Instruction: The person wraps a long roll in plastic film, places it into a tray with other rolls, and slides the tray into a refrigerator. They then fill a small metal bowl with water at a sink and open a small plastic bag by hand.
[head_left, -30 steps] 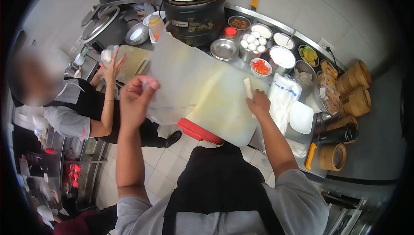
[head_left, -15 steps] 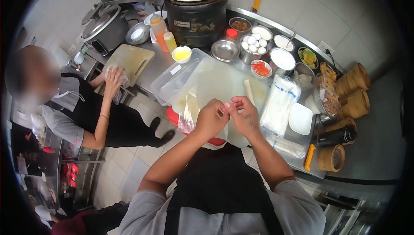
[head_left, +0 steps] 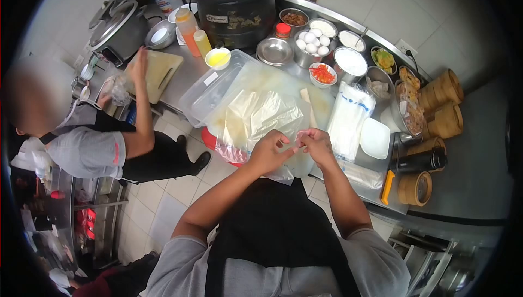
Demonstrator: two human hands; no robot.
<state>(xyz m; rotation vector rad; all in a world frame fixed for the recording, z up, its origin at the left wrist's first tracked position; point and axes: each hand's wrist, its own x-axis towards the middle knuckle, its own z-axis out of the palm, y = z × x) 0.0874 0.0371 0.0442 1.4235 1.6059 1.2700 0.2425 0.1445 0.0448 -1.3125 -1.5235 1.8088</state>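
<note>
Your left hand (head_left: 269, 152) and right hand (head_left: 317, 145) are meeting at the near edge of the plastic sheet (head_left: 261, 117), pinching it between your fingertips. The sheet is lying wrinkled over the pale cutting board (head_left: 322, 96). Just beside the board, the bowl of red strips (head_left: 323, 74) is sitting near the pot of eggs (head_left: 312, 43). To your left, a co-worker (head_left: 92, 144) is raising one hand above another board (head_left: 158, 73).

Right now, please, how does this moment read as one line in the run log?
left hand, right hand: fingertips close, above plastic | grip: unclear | plastic: crinkled, over board | stick: on board | eggs: in pot
</note>
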